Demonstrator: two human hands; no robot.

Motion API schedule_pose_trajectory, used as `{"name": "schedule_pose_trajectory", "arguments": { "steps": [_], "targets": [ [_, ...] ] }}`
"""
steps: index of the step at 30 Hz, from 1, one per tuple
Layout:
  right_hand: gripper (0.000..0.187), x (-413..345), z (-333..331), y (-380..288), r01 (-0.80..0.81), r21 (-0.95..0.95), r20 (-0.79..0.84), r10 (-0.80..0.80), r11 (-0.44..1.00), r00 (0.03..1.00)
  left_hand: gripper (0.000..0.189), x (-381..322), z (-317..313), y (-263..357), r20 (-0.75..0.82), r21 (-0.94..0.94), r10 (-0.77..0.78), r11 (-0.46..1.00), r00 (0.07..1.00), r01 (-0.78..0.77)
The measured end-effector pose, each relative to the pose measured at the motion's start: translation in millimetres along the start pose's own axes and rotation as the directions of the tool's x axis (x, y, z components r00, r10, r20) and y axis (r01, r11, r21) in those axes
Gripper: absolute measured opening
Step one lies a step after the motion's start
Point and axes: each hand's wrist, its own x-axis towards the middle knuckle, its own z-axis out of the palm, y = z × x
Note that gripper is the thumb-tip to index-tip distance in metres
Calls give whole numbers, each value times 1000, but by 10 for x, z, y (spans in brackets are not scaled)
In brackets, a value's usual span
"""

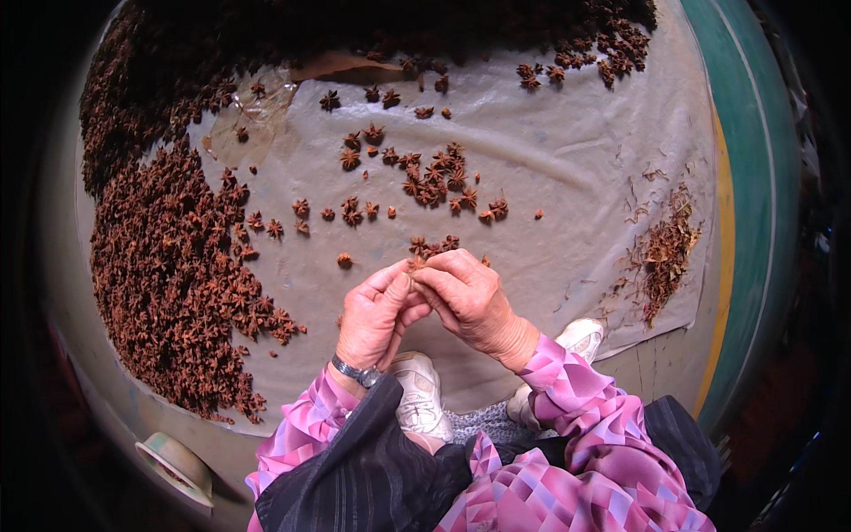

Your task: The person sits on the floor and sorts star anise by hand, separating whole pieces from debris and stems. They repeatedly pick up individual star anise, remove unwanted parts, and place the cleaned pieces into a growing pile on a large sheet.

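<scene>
My left hand (380,316) and my right hand (471,299) meet at the fingertips over a pale plastic sheet, pinching one star anise pod (417,264) between them. Part of that pod is covered by the fingers. Just beyond it lie a few more pods (444,245) on the sheet. Farther out is a loose cluster of star anise (435,174), with single pods and small fragments scattered round it. A large heap of star anise (166,279) covers the left side of the sheet.
A dark heap of star anise (399,23) spans the far side. At the right lies a small pile of stems and debris (670,256). A pale bowl (174,469) stands tilted at the lower left. My white shoes (420,396) rest at the sheet's near edge; a green floor band curves along the right.
</scene>
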Motion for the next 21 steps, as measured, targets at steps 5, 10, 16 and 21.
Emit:
{"name": "schedule_pose_trajectory", "arguments": {
  "steps": [5,10,16,21],
  "targets": [
    [20,-69,-35,-80,-75,52,53,72,996,996,26,-41,-124,-109,1,5,-64,998,998,64],
    [17,-100,-190,-81,-369,137,155,348,919,925,19,-61,-189,-106,-144,87,2,996,990,11],
    [23,379,-705,-930,-247,588,455,-63,770,888,16,-104,-583,-223,-265,551,396,810,879,-199],
    [20,180,-850,-1325,-269,897,390,-339,351,856,21,169,-657,126,158,955,760,46,630,-294]
  ]
}}
